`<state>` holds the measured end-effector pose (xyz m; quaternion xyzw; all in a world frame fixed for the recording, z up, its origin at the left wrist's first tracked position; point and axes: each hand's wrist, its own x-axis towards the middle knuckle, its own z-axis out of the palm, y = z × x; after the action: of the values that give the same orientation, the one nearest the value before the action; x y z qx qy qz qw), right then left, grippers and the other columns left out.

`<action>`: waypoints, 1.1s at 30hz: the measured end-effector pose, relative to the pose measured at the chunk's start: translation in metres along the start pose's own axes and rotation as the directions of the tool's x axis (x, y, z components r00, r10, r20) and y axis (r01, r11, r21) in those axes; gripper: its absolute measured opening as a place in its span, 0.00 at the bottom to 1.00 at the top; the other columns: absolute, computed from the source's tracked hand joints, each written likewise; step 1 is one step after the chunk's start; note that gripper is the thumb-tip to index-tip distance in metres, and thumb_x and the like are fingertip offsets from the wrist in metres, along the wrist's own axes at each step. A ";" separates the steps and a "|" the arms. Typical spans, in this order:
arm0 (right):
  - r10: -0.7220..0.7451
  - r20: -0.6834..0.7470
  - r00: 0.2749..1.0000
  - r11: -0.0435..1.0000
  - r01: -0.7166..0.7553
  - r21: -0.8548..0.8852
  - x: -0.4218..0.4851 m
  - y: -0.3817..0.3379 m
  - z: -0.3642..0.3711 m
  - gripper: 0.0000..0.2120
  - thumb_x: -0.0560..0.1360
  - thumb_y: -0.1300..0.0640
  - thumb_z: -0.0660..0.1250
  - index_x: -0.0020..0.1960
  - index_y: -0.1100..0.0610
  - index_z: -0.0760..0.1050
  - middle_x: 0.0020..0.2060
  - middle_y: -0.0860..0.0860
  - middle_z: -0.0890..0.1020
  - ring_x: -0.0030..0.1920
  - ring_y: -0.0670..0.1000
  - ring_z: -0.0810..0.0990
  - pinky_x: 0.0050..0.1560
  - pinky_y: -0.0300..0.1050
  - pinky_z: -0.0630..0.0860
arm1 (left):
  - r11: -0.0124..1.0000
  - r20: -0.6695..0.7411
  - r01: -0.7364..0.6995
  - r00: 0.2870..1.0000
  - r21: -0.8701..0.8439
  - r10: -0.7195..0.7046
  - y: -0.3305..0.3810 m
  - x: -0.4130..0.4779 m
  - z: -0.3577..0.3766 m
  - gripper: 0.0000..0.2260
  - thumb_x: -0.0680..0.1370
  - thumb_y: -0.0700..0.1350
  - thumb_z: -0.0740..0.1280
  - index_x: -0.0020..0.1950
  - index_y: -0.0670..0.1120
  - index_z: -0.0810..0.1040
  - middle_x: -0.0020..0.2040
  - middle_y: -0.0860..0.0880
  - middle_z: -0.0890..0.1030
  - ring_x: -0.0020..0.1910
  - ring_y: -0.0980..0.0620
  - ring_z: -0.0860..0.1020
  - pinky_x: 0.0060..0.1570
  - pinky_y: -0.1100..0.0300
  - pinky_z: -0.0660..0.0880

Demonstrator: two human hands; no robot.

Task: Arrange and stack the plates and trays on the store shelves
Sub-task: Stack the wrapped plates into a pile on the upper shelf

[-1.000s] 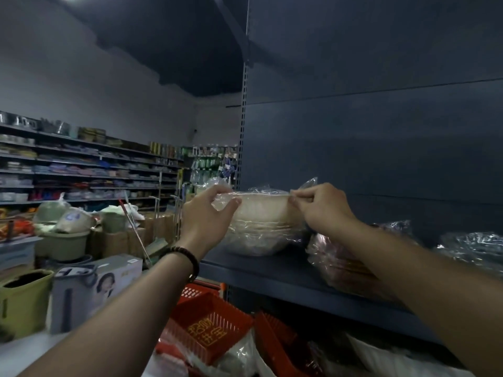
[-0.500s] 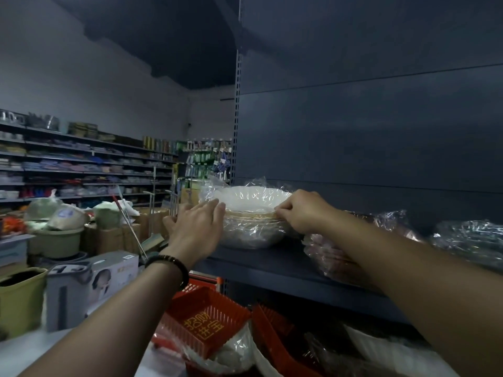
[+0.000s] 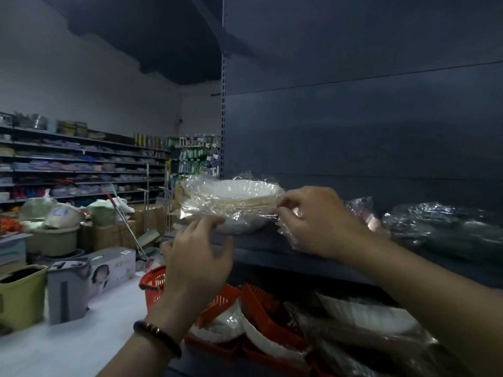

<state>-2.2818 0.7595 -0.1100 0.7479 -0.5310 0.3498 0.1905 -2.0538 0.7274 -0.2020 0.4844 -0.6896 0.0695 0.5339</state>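
Up on the dark shelf [image 3: 261,248], a stack of pale plates [image 3: 234,205] wrapped in clear plastic sits near the left end, close to the slotted upright [image 3: 223,126]. The person's right hand [image 3: 315,221] pinches the wrap at the stack's right rim, fingers curled on the plastic. The left hand [image 3: 196,257] is spread and loose just below the stack's near left edge; its fingertips [image 3: 209,221] seem to brush the wrap, though blur makes contact uncertain. A dark beaded bracelet [image 3: 158,337] circles the left wrist. More wrapped bundles [image 3: 435,227] lie to the right on the same shelf. Below, red baskets [image 3: 223,303] hold further plastic-wrapped plates.
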 end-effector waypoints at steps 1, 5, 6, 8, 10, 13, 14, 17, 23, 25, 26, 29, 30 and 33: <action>-0.022 -0.039 0.999 1.000 0.022 -0.015 -0.020 0.001 -0.009 0.08 0.79 0.48 0.68 0.51 0.48 0.85 0.45 0.44 0.85 0.49 0.48 0.82 0.54 0.48 0.78 | 0.996 -0.012 -0.011 1.000 -0.093 0.010 0.009 -0.014 0.000 0.09 0.80 0.56 0.67 0.60 0.60 0.78 0.53 0.62 0.84 0.52 0.58 0.82 0.55 0.48 0.78; 0.000 -0.101 0.995 1.000 0.001 0.004 -0.105 0.016 -0.033 0.04 0.79 0.52 0.70 0.49 0.47 0.84 0.42 0.40 0.83 0.43 0.42 0.81 0.47 0.48 0.81 | 0.949 0.101 -0.005 0.994 -0.314 0.038 0.045 -0.068 0.023 0.03 0.79 0.46 0.73 0.48 0.55 0.82 0.39 0.61 0.84 0.40 0.63 0.83 0.41 0.62 0.82; 0.033 -0.098 0.995 0.999 -0.033 0.004 -0.125 0.024 -0.035 0.04 0.79 0.52 0.70 0.49 0.47 0.84 0.42 0.39 0.83 0.43 0.42 0.81 0.46 0.47 0.81 | 0.950 0.136 -0.032 0.988 -0.311 0.078 0.051 -0.081 0.033 0.04 0.78 0.45 0.74 0.48 0.55 0.82 0.38 0.61 0.84 0.40 0.63 0.83 0.40 0.64 0.81; 0.127 -0.068 0.990 0.992 -0.127 0.006 -0.162 0.043 -0.036 0.04 0.79 0.51 0.70 0.49 0.46 0.83 0.41 0.37 0.83 0.43 0.40 0.81 0.44 0.45 0.80 | 0.955 0.204 -0.061 0.971 -0.290 0.124 0.062 -0.104 0.054 0.06 0.78 0.44 0.74 0.46 0.56 0.82 0.38 0.62 0.83 0.40 0.64 0.83 0.41 0.65 0.78; 0.243 -0.022 0.970 0.970 -0.242 0.018 -0.196 0.065 -0.033 0.04 0.80 0.49 0.70 0.47 0.43 0.83 0.40 0.36 0.82 0.44 0.38 0.81 0.43 0.40 0.79 | 0.950 0.268 -0.039 0.955 -0.309 0.126 0.070 -0.121 0.074 0.07 0.78 0.45 0.74 0.45 0.57 0.81 0.38 0.62 0.84 0.40 0.64 0.83 0.42 0.66 0.78; 0.405 0.067 0.912 0.913 -0.407 0.017 -0.235 0.095 -0.025 0.05 0.80 0.49 0.70 0.46 0.43 0.81 0.39 0.38 0.83 0.41 0.38 0.81 0.41 0.41 0.80 | 0.938 0.343 0.016 0.933 -0.346 0.111 0.082 -0.140 0.100 0.07 0.78 0.45 0.75 0.45 0.58 0.82 0.39 0.64 0.84 0.41 0.65 0.83 0.43 0.71 0.76; 0.449 0.097 0.888 0.892 -0.452 0.005 -0.243 0.104 -0.022 0.05 0.80 0.49 0.70 0.45 0.44 0.81 0.38 0.40 0.83 0.39 0.39 0.81 0.40 0.42 0.81 | 0.935 0.358 0.029 0.928 -0.353 0.106 0.085 -0.144 0.109 0.07 0.78 0.46 0.75 0.46 0.59 0.82 0.40 0.65 0.84 0.42 0.65 0.83 0.44 0.70 0.77; 0.525 0.148 0.838 0.849 -0.527 -0.025 -0.257 0.123 -0.008 0.03 0.80 0.51 0.69 0.48 0.44 0.80 0.38 0.43 0.83 0.36 0.40 0.82 0.34 0.38 0.78 | 0.912 0.408 0.102 0.910 -0.396 0.075 0.094 -0.153 0.134 0.07 0.78 0.47 0.75 0.50 0.59 0.82 0.44 0.63 0.84 0.46 0.64 0.83 0.47 0.61 0.82; 0.532 0.082 0.843 0.846 -0.533 -0.006 -0.253 0.150 0.030 0.16 0.80 0.56 0.71 0.66 0.46 0.77 0.46 0.46 0.85 0.43 0.45 0.84 0.42 0.40 0.80 | 0.851 0.488 0.254 0.873 -0.460 0.003 0.098 -0.162 0.178 0.10 0.80 0.49 0.73 0.59 0.61 0.78 0.47 0.62 0.83 0.49 0.64 0.82 0.52 0.56 0.83; 0.506 0.059 0.860 0.862 -0.506 -0.023 -0.248 0.152 0.043 0.24 0.80 0.56 0.71 0.73 0.43 0.71 0.52 0.49 0.83 0.49 0.50 0.85 0.49 0.50 0.84 | 0.841 0.540 0.311 0.841 -0.443 -0.027 0.091 -0.163 0.192 0.12 0.81 0.50 0.73 0.62 0.60 0.77 0.53 0.61 0.82 0.51 0.63 0.81 0.55 0.55 0.82; 0.481 0.053 0.875 0.877 -0.479 -0.034 -0.245 0.151 0.048 0.29 0.80 0.56 0.71 0.77 0.42 0.68 0.54 0.50 0.83 0.51 0.52 0.84 0.51 0.54 0.84 | 0.833 0.554 0.337 0.831 -0.440 -0.043 0.089 -0.163 0.196 0.12 0.81 0.50 0.73 0.63 0.60 0.77 0.55 0.61 0.82 0.52 0.63 0.81 0.55 0.57 0.81; 0.428 0.082 0.900 0.903 -0.422 -0.087 -0.234 0.149 0.062 0.38 0.80 0.53 0.69 0.84 0.39 0.54 0.59 0.54 0.81 0.57 0.56 0.82 0.56 0.57 0.82 | 0.802 0.546 0.377 0.834 -0.463 -0.077 0.087 -0.160 0.207 0.12 0.81 0.49 0.72 0.62 0.61 0.77 0.56 0.61 0.81 0.50 0.63 0.81 0.49 0.64 0.77; 0.432 0.085 0.898 0.900 -0.423 -0.106 -0.230 0.149 0.067 0.38 0.80 0.51 0.68 0.84 0.39 0.53 0.59 0.55 0.81 0.58 0.57 0.81 0.56 0.58 0.82 | 0.793 0.541 0.382 0.838 -0.475 -0.079 0.087 -0.159 0.210 0.11 0.82 0.48 0.72 0.62 0.61 0.78 0.56 0.61 0.81 0.50 0.62 0.81 0.49 0.65 0.77; 0.525 0.074 0.848 0.851 -0.523 -0.046 -0.219 0.156 0.080 0.32 0.79 0.47 0.66 0.80 0.40 0.58 0.54 0.56 0.83 0.56 0.60 0.83 0.54 0.56 0.82 | 0.761 0.547 0.410 0.833 -0.504 -0.086 0.089 -0.158 0.216 0.10 0.82 0.48 0.72 0.61 0.59 0.79 0.56 0.61 0.82 0.51 0.61 0.81 0.48 0.64 0.77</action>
<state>-2.4426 0.7946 -0.3370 0.5865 -0.7264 0.3505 0.0746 -2.2704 0.7353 -0.3826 0.3802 -0.7142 -0.3529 0.4700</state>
